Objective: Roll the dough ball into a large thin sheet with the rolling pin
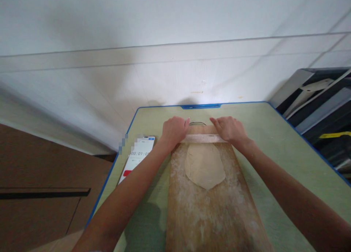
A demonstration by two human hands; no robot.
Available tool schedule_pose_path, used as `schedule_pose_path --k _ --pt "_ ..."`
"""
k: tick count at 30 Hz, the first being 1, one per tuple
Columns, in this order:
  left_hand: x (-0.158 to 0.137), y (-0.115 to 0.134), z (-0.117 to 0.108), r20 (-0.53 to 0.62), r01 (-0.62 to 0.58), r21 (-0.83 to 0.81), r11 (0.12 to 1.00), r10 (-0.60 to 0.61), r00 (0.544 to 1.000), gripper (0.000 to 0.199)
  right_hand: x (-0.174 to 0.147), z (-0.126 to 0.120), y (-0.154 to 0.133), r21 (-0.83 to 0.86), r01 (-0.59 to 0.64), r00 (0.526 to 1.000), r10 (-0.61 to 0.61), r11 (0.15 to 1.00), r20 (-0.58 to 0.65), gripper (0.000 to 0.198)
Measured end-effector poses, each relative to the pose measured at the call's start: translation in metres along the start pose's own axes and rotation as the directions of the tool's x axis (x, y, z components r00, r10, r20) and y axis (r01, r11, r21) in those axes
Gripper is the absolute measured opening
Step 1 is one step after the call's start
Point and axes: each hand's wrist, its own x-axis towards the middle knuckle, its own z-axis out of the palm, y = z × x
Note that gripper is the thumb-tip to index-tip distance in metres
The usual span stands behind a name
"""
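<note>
A flour-dusted rolling pin [204, 138] lies crosswise over the far end of a wooden cutting board [208, 222]. My left hand [175, 129] is closed around its left end. Around the right end my right hand [229, 129] is wrapped, with the thumb pointing inward. Just on the near side of the pin, a flat, roughly oval sheet of dough [205, 166] rests on the board, narrowing to a blunt point towards me. Whether the pin touches the dough's far edge is hard to tell. White flour is spread over the board around the dough.
A phone [139, 155] showing a running timer lies left of the board, partly behind my left forearm. The green table [274, 149] has a blue edge and stands against a white wall [175, 76]. Dark items fill a rack [323, 95] at the right.
</note>
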Motion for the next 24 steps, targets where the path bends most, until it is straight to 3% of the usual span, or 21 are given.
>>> schedule_pose_path --k 8,15,19,24 --pt "0.014 -0.001 -0.002 -0.035 -0.007 0.029 1.0 0.008 0.999 0.058 0.023 0.005 -0.003 0.031 -0.144 0.989 0.145 0.989 -0.027 0.067" --pt "0.021 -0.002 -0.004 -0.07 0.017 0.029 0.999 -0.015 0.997 0.058 0.038 0.006 -0.002 0.086 -0.139 0.99 0.137 0.987 0.024 0.052" --pt "0.017 -0.002 -0.005 -0.077 0.008 0.021 1.0 -0.007 0.997 0.056 0.029 0.007 0.0 0.102 -0.128 0.991 0.123 0.987 0.052 0.04" --pt "-0.002 0.002 0.001 -0.061 0.002 0.006 1.0 -0.002 0.998 0.049 0.001 0.01 -0.001 0.103 -0.112 0.994 0.11 0.988 0.019 0.04"
